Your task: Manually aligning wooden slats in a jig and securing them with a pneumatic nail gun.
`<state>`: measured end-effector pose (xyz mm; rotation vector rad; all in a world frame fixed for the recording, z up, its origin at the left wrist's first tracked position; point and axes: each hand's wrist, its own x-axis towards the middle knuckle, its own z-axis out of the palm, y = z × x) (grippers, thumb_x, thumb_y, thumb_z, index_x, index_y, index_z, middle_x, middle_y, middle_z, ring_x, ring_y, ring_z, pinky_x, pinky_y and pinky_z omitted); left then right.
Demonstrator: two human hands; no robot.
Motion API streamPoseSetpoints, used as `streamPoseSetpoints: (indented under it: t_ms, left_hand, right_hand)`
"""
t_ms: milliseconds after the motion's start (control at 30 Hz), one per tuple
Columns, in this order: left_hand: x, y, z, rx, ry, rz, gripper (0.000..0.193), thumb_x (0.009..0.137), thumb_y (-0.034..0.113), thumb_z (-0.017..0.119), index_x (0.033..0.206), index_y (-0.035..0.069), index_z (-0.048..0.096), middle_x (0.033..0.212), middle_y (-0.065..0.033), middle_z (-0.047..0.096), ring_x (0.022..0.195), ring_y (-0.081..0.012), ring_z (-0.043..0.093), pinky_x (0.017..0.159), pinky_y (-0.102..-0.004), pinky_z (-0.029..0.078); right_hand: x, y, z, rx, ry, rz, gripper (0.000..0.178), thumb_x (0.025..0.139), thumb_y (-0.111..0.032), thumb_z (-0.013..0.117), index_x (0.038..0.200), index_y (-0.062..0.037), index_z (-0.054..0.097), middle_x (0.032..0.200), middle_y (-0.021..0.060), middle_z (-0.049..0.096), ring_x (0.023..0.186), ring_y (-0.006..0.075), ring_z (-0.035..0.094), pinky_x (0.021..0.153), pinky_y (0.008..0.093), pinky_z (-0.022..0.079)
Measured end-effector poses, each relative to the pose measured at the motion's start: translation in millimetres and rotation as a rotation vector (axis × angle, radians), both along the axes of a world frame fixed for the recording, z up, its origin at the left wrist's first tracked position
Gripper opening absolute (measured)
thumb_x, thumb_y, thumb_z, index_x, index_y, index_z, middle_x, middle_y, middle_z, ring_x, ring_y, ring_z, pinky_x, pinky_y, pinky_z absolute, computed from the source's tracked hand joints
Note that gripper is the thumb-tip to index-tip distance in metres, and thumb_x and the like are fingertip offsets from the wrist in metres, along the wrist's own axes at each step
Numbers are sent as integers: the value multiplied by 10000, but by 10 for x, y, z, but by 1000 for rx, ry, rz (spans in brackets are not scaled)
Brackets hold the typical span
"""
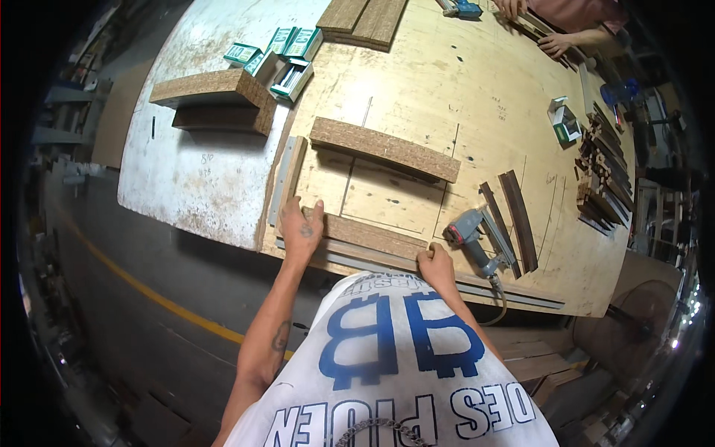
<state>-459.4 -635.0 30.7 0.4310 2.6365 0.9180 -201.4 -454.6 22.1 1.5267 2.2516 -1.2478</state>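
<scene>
Along the near edge of the plywood tabletop lies a particleboard strip [372, 232]. My left hand [302, 229] grips its left end at the corner, where a short wooden side piece [297, 167] runs away from me. At the strip's other end, my right hand [436, 264] is closed with curled fingers. Metal straightedges [280, 182] border this corner on the left and near sides. Farther in, a second particleboard strip [383, 149] rests on the table, untouched. Right of my right hand lies a grey pneumatic nail gun [465, 227] with a hose.
Dark narrow strips [519, 221] lie beyond the nail gun. Stacked particleboard pieces [216, 93] and green-and-white boxes [292, 77] occupy the left. A pile of strips [605, 175] sits at the right edge. Another person's hands [553, 45] work at the far right.
</scene>
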Motion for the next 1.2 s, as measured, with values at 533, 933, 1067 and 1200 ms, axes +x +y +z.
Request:
streamPoseSetpoints:
  t_ms: [533, 933, 1067, 1200]
  left_hand:
    - [-394, 430, 272, -193, 33, -66, 533, 960, 371, 629, 1082, -148, 631, 1023, -380, 636, 1001, -520, 615, 917, -549, 476]
    - [-273, 290, 39, -278, 220, -902, 693, 820, 212, 784, 1432, 33, 514, 1488, -160, 464, 1402, -351, 412, 1206, -474, 272]
    - [-463, 318, -162, -290, 274, -1021, 614, 815, 49, 668, 1413, 26, 529, 1321, -175, 538, 1286, -356, 485, 1143, -475, 350]
    - [-552, 377, -30, -276, 245, -1174, 589, 767, -25, 665, 1344, -28, 550, 1244, -161, 592, 1220, -333, 527, 1061, -456, 420]
  right_hand:
    - [-479, 385, 351, -175, 108, -202, 650, 919, -294, 620, 1356, 171, 499, 1043, 263, 716, 971, 359, 700, 903, 405, 519]
    - [-509, 181, 137, 417, 158, 536, 637, 869, -131, 691, 1429, 64, 459, 1391, 272, 487, 1313, 411, 472, 1074, 494, 412]
    - [-652, 270, -54, 579, 223, 769, 616, 824, -84, 679, 1394, 52, 491, 1271, 232, 546, 1218, 386, 522, 1009, 472, 449]
    - [-708, 387, 5, 411, 98, 833, 570, 809, -68, 670, 1347, 52, 522, 1193, 206, 565, 1123, 367, 553, 954, 452, 468]
